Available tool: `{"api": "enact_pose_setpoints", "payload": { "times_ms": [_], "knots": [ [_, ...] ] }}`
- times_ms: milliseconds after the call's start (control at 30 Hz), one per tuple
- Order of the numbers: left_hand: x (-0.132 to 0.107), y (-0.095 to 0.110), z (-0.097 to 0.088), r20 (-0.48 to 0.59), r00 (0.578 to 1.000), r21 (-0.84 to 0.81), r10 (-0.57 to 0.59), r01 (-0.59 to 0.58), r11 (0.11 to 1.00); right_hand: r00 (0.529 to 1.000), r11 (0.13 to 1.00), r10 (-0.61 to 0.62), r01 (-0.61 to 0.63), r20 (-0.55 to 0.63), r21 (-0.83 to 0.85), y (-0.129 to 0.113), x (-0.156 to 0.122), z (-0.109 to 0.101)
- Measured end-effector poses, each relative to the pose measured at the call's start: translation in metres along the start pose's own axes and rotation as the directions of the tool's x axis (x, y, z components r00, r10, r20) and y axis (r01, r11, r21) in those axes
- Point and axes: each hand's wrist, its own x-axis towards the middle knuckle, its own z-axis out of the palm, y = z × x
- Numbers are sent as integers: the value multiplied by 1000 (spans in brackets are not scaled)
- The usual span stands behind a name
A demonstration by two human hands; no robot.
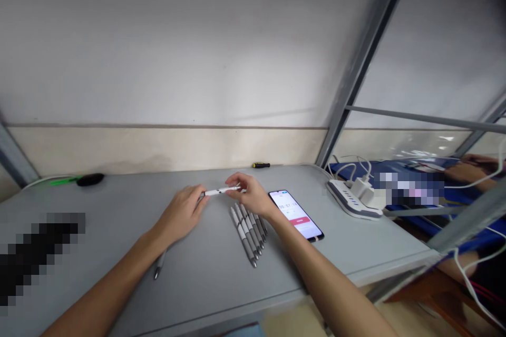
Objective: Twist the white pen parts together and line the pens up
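Observation:
Both my hands hold one white pen [221, 190] level above the grey table [118, 221]. My left hand [182, 214] pinches its left end, fingers closed. My right hand [251, 195] grips its right end from above. Just below my right hand lies a row of several grey-and-white pens [248, 231], side by side. Another pen [159, 265] lies partly under my left forearm.
A phone [296, 215] with a lit timer screen lies right of the pens. A white power strip [353, 197] with plugs and cables sits at the table's right edge. A screwdriver [261, 165] and a black object [90, 179] lie by the wall. Another person's hand [470, 168] is at far right.

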Motion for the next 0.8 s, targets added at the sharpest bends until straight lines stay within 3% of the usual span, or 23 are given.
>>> {"api": "enact_pose_setpoints", "payload": {
  "times_ms": [333, 567, 800],
  "knots": [
    [-1, 1, -1, 0, 1000, -13, -16, 16, 1000, 1000, 996, -9, 9, 8, -83, -2, -3, 1],
    [0, 1, -1, -5, 1000, 4, 2, -2, 1000, 987, 990, 91, -76, 133, -116, -6, -5, 1],
    [0, 0, -1, -10, 1000, 3, -4, 4, 1000, 997, 998, -37, 40, 62, -46, -5, -3, 1]
  ]
}}
